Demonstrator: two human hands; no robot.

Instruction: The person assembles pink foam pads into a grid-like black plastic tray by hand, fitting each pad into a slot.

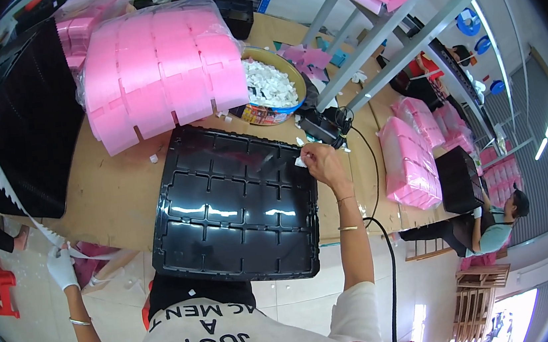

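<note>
A black plastic tray [238, 208] with a grid of shallow compartments lies in front of me, overhanging the table's near edge. At its far right corner, my right hand [324, 164] is closed in a pinch on a small white piece [300, 162]. Out to the left and low beside the table, my left hand [62, 268], in a white glove, is closed on a long white toothed strip [2, 174]. That strip runs up from my fingers along the side of a tall black stack [28, 123].
Pink foam sheets in clear wrap [163, 69] stand behind the tray. A round tub [299, 75] holds white scraps; a black device [320, 126] with a cable sits nearby. Grey metal posts [401, 51] rise at right. More pink bundles [410, 163] and a co-worker [494, 228] with a black box are farther right.
</note>
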